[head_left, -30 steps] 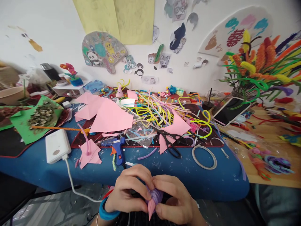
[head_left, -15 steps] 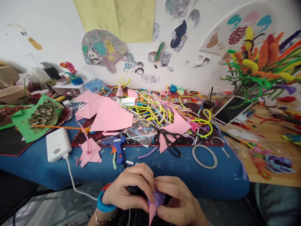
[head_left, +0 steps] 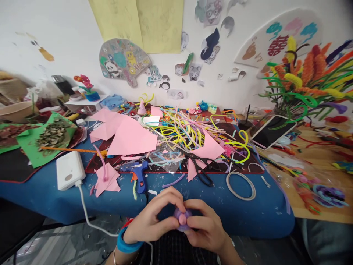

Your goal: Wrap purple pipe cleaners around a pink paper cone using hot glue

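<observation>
In front of my body, below the table's near edge, both hands meet around a small purple craft piece [head_left: 180,228] that looks wound from pipe cleaner. A pink paper cone [head_left: 182,219] at its middle now points toward me. My left hand [head_left: 156,219] pinches one side with thumb and forefinger. My right hand [head_left: 205,225] grips the other side, its fingers curled round the rim. Much of the piece is hidden by the fingers. Nearest on the table are a blue glue gun [head_left: 141,178] and a purple pipe cleaner scrap [head_left: 173,181].
Black scissors [head_left: 203,176] lie across pink paper [head_left: 209,147]. A pale ring-shaped roll [head_left: 228,180] sits on the right, a white power bank [head_left: 68,170] with its cable on the left. Heaped pipe cleaners [head_left: 176,129] fill the middle; a phone [head_left: 271,131] leans at right.
My hands have risen slightly and turned the purple piece. Its pink cone pointed down before and now faces me nearly end-on. Both hands keep hold.
</observation>
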A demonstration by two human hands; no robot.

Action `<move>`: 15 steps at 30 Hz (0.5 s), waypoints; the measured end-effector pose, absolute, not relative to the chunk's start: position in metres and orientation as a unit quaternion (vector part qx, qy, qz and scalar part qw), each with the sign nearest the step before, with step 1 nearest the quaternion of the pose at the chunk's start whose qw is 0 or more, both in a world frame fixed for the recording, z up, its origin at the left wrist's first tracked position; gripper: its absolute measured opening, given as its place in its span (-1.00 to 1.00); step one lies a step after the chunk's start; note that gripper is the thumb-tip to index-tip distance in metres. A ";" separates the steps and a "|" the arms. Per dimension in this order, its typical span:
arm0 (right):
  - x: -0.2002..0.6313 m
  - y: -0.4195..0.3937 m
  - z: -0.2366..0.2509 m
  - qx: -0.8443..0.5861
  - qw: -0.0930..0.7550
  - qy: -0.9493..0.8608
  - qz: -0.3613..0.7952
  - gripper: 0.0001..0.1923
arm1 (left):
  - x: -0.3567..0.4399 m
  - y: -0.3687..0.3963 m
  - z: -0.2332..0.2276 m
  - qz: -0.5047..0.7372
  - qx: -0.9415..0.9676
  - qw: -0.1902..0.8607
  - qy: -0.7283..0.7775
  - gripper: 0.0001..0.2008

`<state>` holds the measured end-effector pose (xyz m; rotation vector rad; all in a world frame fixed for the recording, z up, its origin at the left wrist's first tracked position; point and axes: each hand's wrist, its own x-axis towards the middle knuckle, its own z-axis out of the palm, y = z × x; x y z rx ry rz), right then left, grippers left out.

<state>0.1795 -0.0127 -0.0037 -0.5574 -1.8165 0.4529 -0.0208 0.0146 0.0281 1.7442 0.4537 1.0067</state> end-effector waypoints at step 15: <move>0.158 -0.026 -0.024 -0.390 0.616 -0.518 0.448 -0.68 | 0.000 0.009 -0.003 0.528 0.636 0.474 0.304 -0.66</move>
